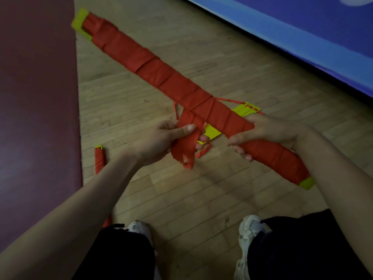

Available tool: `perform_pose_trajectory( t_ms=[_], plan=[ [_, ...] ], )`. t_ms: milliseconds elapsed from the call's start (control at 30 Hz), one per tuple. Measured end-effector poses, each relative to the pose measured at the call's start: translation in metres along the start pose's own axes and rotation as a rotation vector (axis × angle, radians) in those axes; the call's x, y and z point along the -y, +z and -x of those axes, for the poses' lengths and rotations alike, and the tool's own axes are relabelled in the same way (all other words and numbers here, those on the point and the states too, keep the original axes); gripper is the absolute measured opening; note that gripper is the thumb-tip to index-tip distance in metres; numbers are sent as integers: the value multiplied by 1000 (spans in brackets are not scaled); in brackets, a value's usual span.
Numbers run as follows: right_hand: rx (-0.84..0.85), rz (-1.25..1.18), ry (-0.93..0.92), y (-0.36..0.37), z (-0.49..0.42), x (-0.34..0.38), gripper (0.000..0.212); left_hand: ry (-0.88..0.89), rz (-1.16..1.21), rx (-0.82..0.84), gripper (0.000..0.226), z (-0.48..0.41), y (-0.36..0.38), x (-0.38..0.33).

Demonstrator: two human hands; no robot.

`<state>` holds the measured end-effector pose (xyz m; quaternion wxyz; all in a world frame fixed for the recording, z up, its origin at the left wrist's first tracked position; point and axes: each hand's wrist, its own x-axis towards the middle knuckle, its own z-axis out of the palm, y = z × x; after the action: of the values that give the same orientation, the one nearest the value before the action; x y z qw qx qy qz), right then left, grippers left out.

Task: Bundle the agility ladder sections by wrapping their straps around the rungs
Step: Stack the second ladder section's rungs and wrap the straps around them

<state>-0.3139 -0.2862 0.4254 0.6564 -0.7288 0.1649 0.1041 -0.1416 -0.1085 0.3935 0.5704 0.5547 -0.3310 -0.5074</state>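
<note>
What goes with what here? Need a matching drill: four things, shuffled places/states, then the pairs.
Things
1. left hand
2. right hand
3. short wrapped bundle
4. unwrapped yellow rungs

Places/states
A. lies on the wood floor beside the maroon mat
B. grips the long wrapped bundle towards its near end
C. lie on the floor, partly hidden behind the long wrapped bundle
D. holds the loose red strap

Pairs: 1-D, 2-B, 3-A, 4-C
</note>
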Motion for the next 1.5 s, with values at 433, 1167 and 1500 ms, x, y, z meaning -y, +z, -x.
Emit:
perform_pose_trajectory(
  t_ms=[433, 1167, 1500],
  plan=[
    [-328, 499, -81, 6, -24, -14, 18, -94, 100, -178, 20, 0, 23, -2],
    [-824, 1464, -338, 42, -46, -39, 66, -68, 30, -502, 64, -3, 24, 0],
    [-591, 1143, -180, 26, -38, -22, 72, -61, 131, -448, 39, -3, 26, -2]
  ],
)
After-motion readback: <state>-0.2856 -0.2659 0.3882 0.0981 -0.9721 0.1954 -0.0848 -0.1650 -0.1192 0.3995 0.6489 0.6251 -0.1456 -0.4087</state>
